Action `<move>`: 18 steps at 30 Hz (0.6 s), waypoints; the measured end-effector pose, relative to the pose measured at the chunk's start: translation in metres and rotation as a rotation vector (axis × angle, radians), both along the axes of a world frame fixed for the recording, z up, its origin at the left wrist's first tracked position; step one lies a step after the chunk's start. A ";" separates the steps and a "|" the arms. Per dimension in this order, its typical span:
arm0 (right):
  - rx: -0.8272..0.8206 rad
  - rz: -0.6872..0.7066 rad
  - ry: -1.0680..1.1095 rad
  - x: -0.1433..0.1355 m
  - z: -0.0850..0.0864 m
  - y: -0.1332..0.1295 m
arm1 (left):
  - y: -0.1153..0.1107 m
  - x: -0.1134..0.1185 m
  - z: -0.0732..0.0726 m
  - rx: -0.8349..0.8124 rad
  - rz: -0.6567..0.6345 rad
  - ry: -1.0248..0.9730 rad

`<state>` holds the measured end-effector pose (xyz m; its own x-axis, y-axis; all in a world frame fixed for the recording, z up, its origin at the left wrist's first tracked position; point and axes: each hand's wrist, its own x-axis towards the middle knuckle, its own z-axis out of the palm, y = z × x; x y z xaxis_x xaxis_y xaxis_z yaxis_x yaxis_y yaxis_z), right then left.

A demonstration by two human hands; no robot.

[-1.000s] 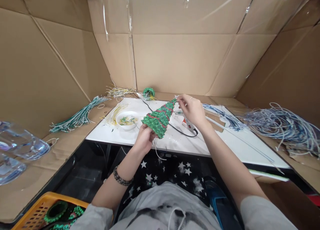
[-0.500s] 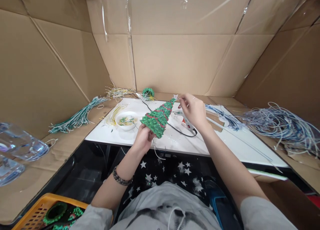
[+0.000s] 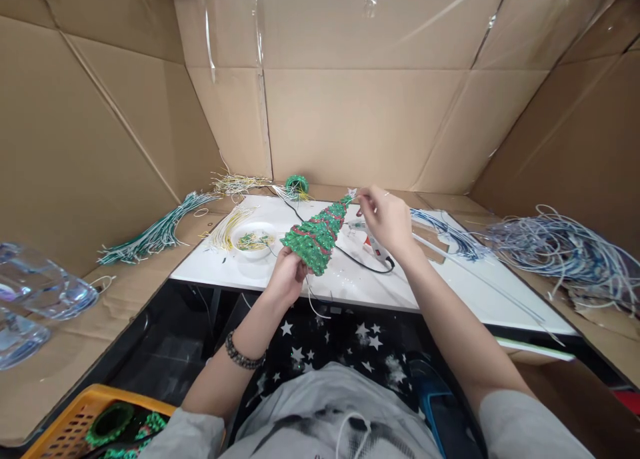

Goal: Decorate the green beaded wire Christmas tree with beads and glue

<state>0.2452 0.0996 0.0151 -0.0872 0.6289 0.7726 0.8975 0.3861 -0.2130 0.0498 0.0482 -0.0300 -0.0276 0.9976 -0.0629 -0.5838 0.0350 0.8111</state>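
Observation:
A small green Christmas tree (image 3: 320, 236) with red garland strands leans to the right above the white table board. My left hand (image 3: 287, 276) is closed around its wide base from below. A thin white wire (image 3: 316, 307) hangs down from under the base. At the tip sits a clear, pale star (image 3: 351, 193). The fingers of my right hand (image 3: 384, 220) are pinched together at the star's right edge; whether they also grip a thin wire there is too small to tell. Under that hand lies a hot glue gun (image 3: 377, 249), partly covered by it.
Left of the tree stands a white dish (image 3: 253, 240) of small wired pieces. Wire bundles (image 3: 160, 229) lie at the left, more blue-white wires (image 3: 575, 246) at the right. A green ring-shaped piece (image 3: 297, 186) sits behind. An orange basket (image 3: 80, 419) is lower left. Cardboard walls (image 3: 360, 126) enclose the table.

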 end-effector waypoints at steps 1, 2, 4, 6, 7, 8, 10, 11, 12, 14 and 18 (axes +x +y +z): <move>0.018 -0.016 0.045 0.000 0.000 0.000 | 0.000 0.000 0.000 0.005 -0.002 0.002; 0.027 -0.018 0.068 0.001 0.001 0.000 | 0.000 0.000 -0.001 0.010 -0.004 0.005; 0.002 0.033 0.031 0.001 0.001 0.000 | 0.001 0.000 -0.001 0.014 -0.007 0.014; -0.049 0.114 -0.023 -0.001 -0.001 0.000 | 0.002 0.000 -0.002 0.015 -0.007 0.030; -0.074 0.150 -0.015 -0.002 -0.003 0.001 | 0.002 0.000 -0.003 0.016 -0.007 0.040; -0.098 0.188 0.029 -0.003 -0.006 0.002 | 0.002 0.000 -0.003 0.018 -0.007 0.052; -0.159 0.294 0.224 -0.007 -0.011 0.004 | 0.002 0.000 -0.004 0.028 -0.009 0.080; -0.200 0.367 0.361 -0.010 -0.015 0.005 | 0.001 0.000 -0.004 0.035 -0.011 0.097; -0.245 0.444 0.512 -0.012 -0.018 0.006 | 0.001 0.000 -0.004 0.044 -0.013 0.116; -0.330 0.568 0.816 -0.019 -0.025 0.007 | 0.002 0.001 -0.005 0.066 -0.019 0.158; -0.419 0.601 1.376 -0.037 -0.045 0.004 | 0.005 0.002 -0.011 0.151 -0.043 0.321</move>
